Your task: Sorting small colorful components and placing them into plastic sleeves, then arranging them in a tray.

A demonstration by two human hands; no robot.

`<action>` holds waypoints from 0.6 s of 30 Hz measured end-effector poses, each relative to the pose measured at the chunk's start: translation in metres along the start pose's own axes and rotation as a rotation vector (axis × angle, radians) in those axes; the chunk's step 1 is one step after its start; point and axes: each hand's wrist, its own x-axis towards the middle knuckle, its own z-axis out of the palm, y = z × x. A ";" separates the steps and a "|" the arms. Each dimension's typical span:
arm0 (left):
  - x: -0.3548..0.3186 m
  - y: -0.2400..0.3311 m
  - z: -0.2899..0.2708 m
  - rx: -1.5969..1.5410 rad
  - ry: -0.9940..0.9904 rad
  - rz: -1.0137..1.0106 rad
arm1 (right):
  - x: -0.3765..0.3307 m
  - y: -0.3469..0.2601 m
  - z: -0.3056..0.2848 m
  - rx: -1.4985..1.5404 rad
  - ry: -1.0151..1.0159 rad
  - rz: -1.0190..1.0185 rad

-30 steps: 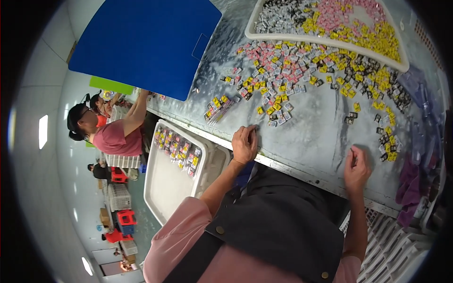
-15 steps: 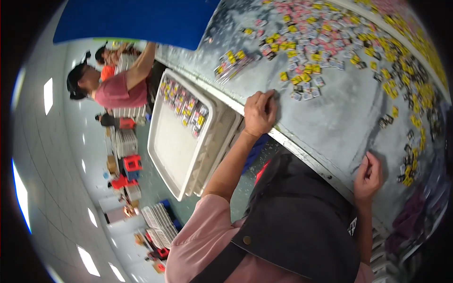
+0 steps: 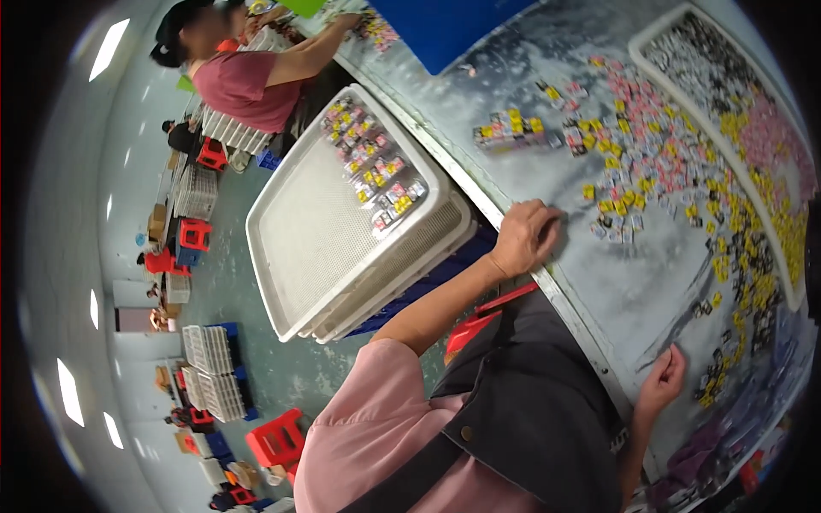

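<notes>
My left hand (image 3: pixel 523 238) rests at the near edge of the grey worktable (image 3: pixel 599 282), its fingers curled in and thumb close to them. Farther right, my right hand (image 3: pixel 664 376) is above the tabletop, fingers folded together. Whatever either hand holds, if anything, is hidden. Beyond my left hand lie scattered small square packets (image 3: pixel 624 201), yellow, white, pink and black. A filled clear pack of such packets (image 3: pixel 511 128) lies beside them, touched by neither hand. More packets (image 3: pixel 723 342) spread near my right hand.
Left of the table stands a stack of white trays (image 3: pixel 299 274); similar clear packs (image 3: pixel 372 167) line the top one. A long white-rimmed tray (image 3: pixel 727 141) holds more packets at the far right. A blue board (image 3: pixel 445 30) hangs over the table. A co-worker (image 3: pixel 248 85) works at upper left.
My view has swung left, bringing more of the far tray and the floor into sight. Both hands keep much the same curled pose near the table's edge.
</notes>
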 end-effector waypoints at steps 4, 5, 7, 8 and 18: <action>0.021 -0.020 -0.044 0.109 0.131 -0.016 | 0.023 0.003 0.011 0.206 -0.022 0.124; 0.031 -0.033 -0.058 0.201 0.196 -0.060 | 0.035 -0.004 0.017 0.292 -0.062 0.209; 0.053 -0.047 -0.088 0.328 0.190 -0.114 | 0.069 -0.036 0.043 0.294 -0.157 0.188; 0.058 -0.063 -0.091 0.340 0.166 -0.077 | 0.084 -0.051 0.056 0.318 -0.194 0.116; 0.073 -0.118 -0.088 0.266 -0.105 -0.035 | 0.196 -0.220 0.232 0.377 -0.565 -0.115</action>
